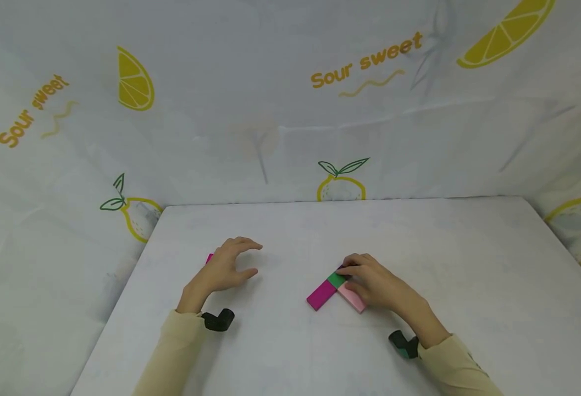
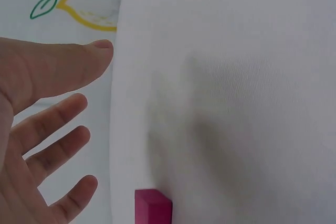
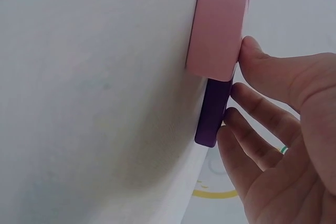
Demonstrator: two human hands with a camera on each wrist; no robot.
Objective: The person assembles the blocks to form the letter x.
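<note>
My left hand (image 1: 226, 269) hovers over the left part of the table, thumb and fingers spread apart with nothing between them. Partly hidden behind it lies a magenta block (image 1: 209, 257), whose end also shows in the left wrist view. Near the middle, my right hand (image 1: 376, 283) touches a group of blocks. Its fingertips rest on a dark purple block (image 3: 212, 111), and the thumb lies against a pink block (image 3: 218, 32). A green block (image 1: 336, 280) sits between the purple one and a second magenta block (image 1: 322, 295). The pink block angles off toward the lower right.
A white table (image 1: 270, 352) carries the blocks. Behind it hangs a white cloth (image 1: 221, 148) printed with lemons and lettering. Each wrist wears a small black device, one beside the left sleeve (image 1: 171, 352) and one beside the right sleeve (image 1: 455, 366).
</note>
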